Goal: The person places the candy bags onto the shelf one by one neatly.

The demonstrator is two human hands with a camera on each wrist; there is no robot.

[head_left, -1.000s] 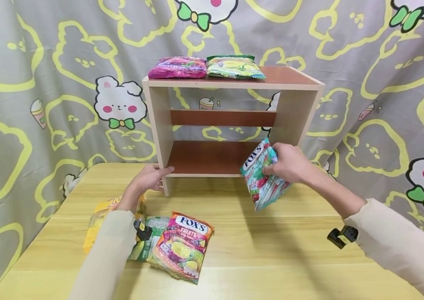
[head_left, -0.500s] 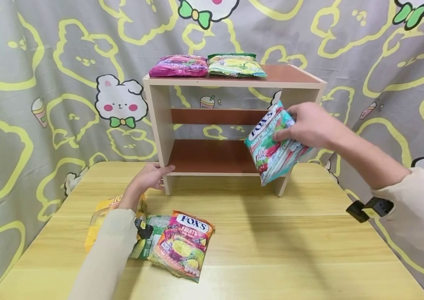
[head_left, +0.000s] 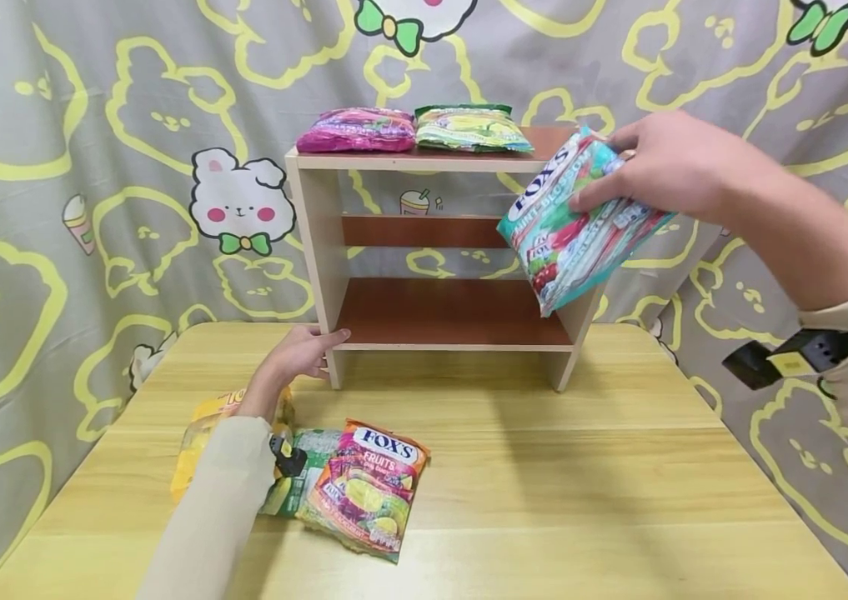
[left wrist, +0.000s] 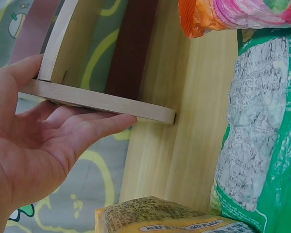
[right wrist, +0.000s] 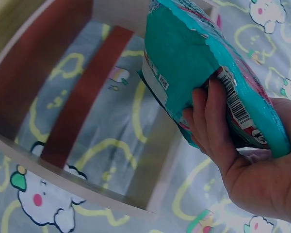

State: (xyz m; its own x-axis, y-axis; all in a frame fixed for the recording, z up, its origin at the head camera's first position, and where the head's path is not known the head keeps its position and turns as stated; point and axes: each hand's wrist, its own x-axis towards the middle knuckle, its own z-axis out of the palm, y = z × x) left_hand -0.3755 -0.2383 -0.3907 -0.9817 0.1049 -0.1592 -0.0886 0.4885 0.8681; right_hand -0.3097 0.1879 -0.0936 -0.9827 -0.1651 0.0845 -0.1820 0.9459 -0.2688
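Note:
My right hand (head_left: 682, 171) holds a teal Fox's candy bag (head_left: 569, 229), tilted, in front of the shelf's upper right corner. In the right wrist view, fingers (right wrist: 213, 121) lie across the teal bag's back (right wrist: 177, 58). My left hand (head_left: 302, 357) grips the left side panel of the small wooden shelf (head_left: 311, 250); its thumb is on the inner side. The left wrist view shows the fingers (left wrist: 97, 127) along the panel's outer face (left wrist: 106, 101). On the shelf's top lie a magenta candy bag (head_left: 358, 132) and, beside it, a green-yellow candy bag (head_left: 472, 129).
An orange-purple Fox's Fruits bag (head_left: 367, 492) lies on the wooden table (head_left: 544, 500), overlapping a green bag (head_left: 307, 467). A yellow bag (head_left: 194, 433) is partly hidden behind my left forearm. A patterned curtain (head_left: 131, 125) hangs behind the shelf.
My right hand has lifted the teal candy bag from the lower shelf's height up and rightward to the top board's right end. The left hand has stayed on the shelf's side panel.

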